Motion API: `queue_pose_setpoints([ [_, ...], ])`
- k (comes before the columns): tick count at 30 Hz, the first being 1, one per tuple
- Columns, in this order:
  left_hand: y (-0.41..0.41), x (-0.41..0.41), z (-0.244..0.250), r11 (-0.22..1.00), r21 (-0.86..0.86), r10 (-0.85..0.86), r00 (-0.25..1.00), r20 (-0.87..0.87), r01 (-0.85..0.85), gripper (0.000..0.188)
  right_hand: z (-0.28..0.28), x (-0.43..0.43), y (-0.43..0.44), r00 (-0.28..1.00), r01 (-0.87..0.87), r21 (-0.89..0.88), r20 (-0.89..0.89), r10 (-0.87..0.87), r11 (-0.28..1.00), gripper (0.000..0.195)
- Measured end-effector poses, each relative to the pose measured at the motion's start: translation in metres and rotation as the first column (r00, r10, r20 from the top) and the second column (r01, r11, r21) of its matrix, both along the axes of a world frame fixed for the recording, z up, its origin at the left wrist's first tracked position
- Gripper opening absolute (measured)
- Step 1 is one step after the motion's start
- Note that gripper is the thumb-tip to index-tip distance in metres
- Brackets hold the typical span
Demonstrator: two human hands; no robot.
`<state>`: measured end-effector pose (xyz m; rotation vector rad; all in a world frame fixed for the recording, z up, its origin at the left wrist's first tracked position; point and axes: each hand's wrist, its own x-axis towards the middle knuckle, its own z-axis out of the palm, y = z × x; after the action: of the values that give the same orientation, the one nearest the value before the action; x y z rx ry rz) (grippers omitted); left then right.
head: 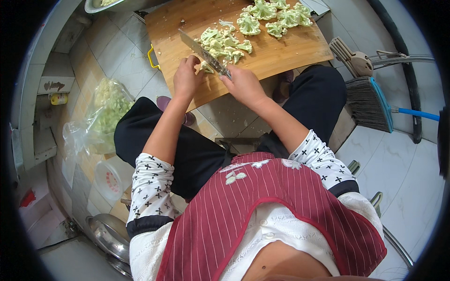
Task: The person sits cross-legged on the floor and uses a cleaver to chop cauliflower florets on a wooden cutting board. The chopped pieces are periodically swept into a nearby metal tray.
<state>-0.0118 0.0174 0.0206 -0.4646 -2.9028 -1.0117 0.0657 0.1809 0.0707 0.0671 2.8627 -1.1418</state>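
My right hand (244,84) grips a kitchen knife (202,51), its blade angled toward the upper left across a wooden cutting board (281,61). At the blade's left side, a small cauliflower floret (206,67) lies between the bent fingers and thumb of my left hand (186,77). Just past the knife is a pile of cut cauliflower florets (221,44). Larger cauliflower pieces (262,10) are spread along the board's far right side. Part of the small floret is hidden by my fingers and the blade.
A clear plastic bag of cauliflower (109,105) rests on the tiled floor at left, near a translucent plastic tub (109,181). Metal basins (109,237) stand at lower left. Another metal basin (102,5) is at upper left. A broom (369,103) leans at right.
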Motion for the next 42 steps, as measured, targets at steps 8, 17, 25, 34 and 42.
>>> queue_pose_setpoints([
  [8, 0.003, -0.004, -0.018, 0.998, -0.059, -0.044, 0.991, -0.125, 0.037, 0.015, -0.018, -0.019, -0.01, 0.988, -0.116, 0.156, 0.12, 0.097, 0.981, 0.025],
  [17, 0.036, -0.063, -0.015, 0.989, 0.132, 0.095, 0.975, -0.2, -0.069, 0.022, -0.01, -0.029, 0.038, 0.978, 0.188, -0.143, -0.066, -0.199, 0.972, 0.025],
  [25, 0.064, -0.094, -0.025, 0.976, -0.158, 0.147, 0.989, -0.015, -0.147, 0.026, -0.025, -0.005, 0.076, 0.938, 0.318, -0.358, -0.013, -0.345, 0.878, 0.028],
  [34, 0.044, -0.097, -0.024, 0.986, 0.016, 0.163, 0.961, -0.224, -0.164, 0.016, -0.033, -0.002, 0.075, 0.941, 0.287, -0.395, -0.055, -0.335, 0.873, 0.024],
  [42, -0.006, -0.026, -0.014, 0.999, 0.044, -0.026, 0.988, -0.149, 0.033, 0.009, -0.01, 0.001, 0.047, 0.975, 0.17, -0.301, -0.085, -0.203, 0.938, 0.027],
])
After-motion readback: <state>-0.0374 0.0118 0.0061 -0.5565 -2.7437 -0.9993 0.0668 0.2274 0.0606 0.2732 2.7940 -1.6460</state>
